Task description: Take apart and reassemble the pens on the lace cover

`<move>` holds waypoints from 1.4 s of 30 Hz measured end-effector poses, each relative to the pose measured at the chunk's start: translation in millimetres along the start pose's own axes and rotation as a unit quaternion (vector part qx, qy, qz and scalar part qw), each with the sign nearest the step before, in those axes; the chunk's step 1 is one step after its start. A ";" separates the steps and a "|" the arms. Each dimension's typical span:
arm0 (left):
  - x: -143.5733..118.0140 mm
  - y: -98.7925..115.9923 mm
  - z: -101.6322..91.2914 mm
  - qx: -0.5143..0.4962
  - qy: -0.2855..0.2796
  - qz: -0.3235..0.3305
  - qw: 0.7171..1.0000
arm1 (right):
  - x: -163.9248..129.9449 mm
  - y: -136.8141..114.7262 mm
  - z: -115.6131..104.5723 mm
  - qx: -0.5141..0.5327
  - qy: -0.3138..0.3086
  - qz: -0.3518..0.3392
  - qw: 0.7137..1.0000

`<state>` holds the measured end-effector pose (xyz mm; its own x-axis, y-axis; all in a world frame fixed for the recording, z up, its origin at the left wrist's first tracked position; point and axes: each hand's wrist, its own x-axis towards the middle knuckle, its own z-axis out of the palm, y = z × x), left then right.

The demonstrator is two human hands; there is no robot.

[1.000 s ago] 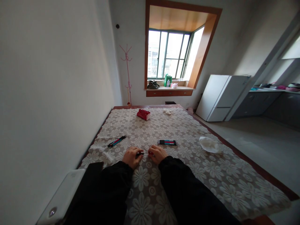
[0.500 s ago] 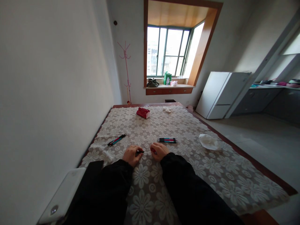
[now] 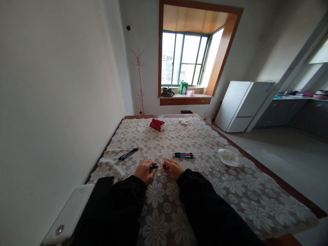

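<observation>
Low in the middle of the frame, both hands rest on the flowered tablecloth [image 3: 230, 191]; the left hand [image 3: 144, 171] is curled and pinches a short black pen part [image 3: 153, 167] that points toward the other hand; the right hand [image 3: 173, 168] is curled too and pinches a red pen part [image 3: 166, 167]; the 2 pieces sit tip to tip with a thin pale bit between them, though it is too small to tell whether they are joined or apart. By my judgement the work on this pen is midway, with the halves brought to each other but not shown as 1 finished pen.

Just above the right hand, near the centre of the frame, a row of about 3 pens [image 3: 182, 155] lies side by side and whole; to the left of centre, 2 more pens [image 3: 128, 154] lie slantwise, apart from the rest; which group is finished I cannot tell.

As for containers, there is none near the hands, and the pens lie loose on the cloth; a red packet [image 3: 157, 124] sits far up the table with its contents hidden; a crumpled white tissue [image 3: 228, 158] lies right of centre; a green bag [image 3: 183, 87] stands on the window sill, contents unseen.
</observation>
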<state>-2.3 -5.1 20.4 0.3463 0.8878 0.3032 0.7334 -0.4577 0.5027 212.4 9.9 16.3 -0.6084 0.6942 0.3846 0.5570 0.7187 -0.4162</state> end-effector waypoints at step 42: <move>2.3 -9.4 2.8 -0.001 0.024 -0.037 0.999 | -7.8 2.6 -15.2 -0.069 -0.034 0.018 0.997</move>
<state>-6.8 1.3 14.1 0.2626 0.9159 0.3035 0.7546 -0.3910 0.5269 227.2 7.0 24.7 -0.6209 0.7192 0.3118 0.6495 0.6947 -0.3090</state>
